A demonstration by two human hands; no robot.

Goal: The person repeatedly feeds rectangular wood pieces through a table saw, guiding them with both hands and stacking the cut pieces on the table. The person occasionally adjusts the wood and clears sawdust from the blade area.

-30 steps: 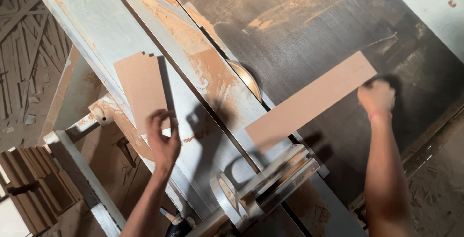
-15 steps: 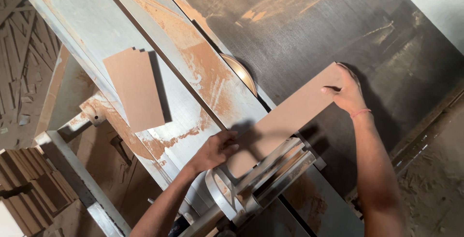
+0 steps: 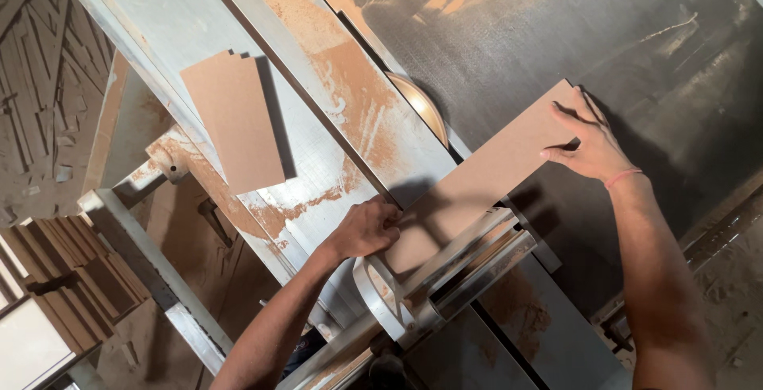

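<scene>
hands: two, left (image 3: 367, 229) and right (image 3: 590, 145) | long boards: one (image 3: 485, 179) | saw blades: one (image 3: 420, 104) | cut-board stacks: one (image 3: 233, 120)

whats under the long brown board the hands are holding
The long brown board lies flat on the dusty saw table, with the left hand and right hand at its ends. The round blade shows just beyond its edge. The table surface directly beneath is covered.

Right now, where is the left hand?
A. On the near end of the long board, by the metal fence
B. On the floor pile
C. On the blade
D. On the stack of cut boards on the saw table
A: the left hand grips the near end of the long board, beside the metal fence; the right hand presses the far end.
</scene>
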